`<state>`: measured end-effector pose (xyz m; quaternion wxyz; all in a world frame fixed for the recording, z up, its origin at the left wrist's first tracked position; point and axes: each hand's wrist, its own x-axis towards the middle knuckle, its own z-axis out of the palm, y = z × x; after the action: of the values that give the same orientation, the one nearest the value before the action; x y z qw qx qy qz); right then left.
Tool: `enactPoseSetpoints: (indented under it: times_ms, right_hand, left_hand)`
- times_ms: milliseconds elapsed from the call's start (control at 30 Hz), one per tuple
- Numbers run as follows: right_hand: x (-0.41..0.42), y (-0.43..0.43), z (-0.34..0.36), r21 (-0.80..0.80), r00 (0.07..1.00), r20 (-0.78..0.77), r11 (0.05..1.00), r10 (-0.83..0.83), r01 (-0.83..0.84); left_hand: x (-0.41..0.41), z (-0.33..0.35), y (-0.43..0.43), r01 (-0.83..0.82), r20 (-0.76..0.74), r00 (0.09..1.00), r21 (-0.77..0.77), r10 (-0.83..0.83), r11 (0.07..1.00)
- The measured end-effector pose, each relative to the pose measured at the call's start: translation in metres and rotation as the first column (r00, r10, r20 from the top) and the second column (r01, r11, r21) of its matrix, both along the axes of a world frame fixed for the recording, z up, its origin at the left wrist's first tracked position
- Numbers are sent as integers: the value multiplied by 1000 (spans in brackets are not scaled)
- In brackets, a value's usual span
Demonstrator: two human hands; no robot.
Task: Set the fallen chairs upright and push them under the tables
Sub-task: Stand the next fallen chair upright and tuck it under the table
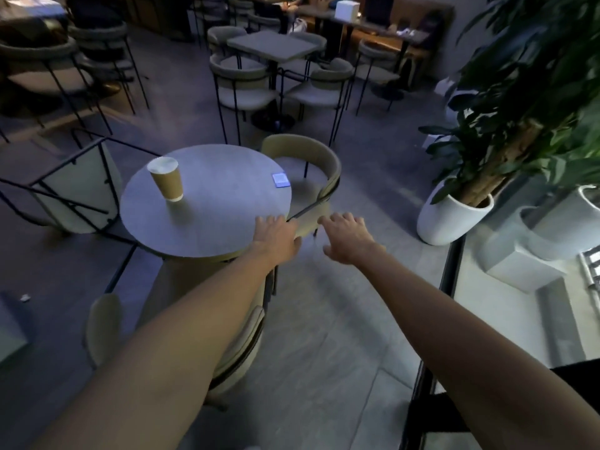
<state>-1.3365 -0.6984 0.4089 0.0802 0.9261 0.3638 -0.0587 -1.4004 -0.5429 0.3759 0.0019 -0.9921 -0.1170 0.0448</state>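
A round grey table (224, 216) stands in front of me. A beige chair (311, 164) stands upright at its right side, its seat partly under the top. Another beige chair (240, 332) sits under the table's near edge, below my left arm. At the table's left a pale chair (78, 190) lies tipped over, black legs pointing up and sideways. My left hand (276, 235) rests spread on the table's near right rim, holding nothing. My right hand (349, 237) hovers open just right of it, near the right chair's backrest.
A paper cup (167, 181) and a small glowing card (281, 180) sit on the round table. A white planter (451, 219) with a big plant stands at right beside a glass wall. Behind are a square table (272, 45) with chairs tucked in, and more seating.
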Motion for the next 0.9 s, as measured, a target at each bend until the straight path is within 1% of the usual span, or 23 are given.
enactPoseSetpoints:
  times_ms: [233,400,500,600,700,900]
  right_hand:
    - [140,-27,-8,0,1000,-13,1000,-25,25]
    - [260,-21,-17,21,998,-40,998,-58,59]
    - [328,-15,-18,8,997,-62,999,-54,54]
    - [397,-10,-17,20,995,-78,998,-58,60]
    - [468,-6,-18,38,996,-74,998,-56,59]
    - [618,15,-32,22,997,-75,1000,-10,12]
  left_hand:
    - [142,-10,-16,22,28,999,1,-22,1000]
    - [271,-19,-14,9,-4,1000,-13,-9,1000]
    - [350,-16,-10,8,-5,1000,-29,-8,1000]
    - [424,-7,-11,37,-4,999,5,-37,999]
    - [500,-6,-9,29,-9,1000,20,-29,999]
    - [639,-30,12,10,-25,1000,64,-8,998]
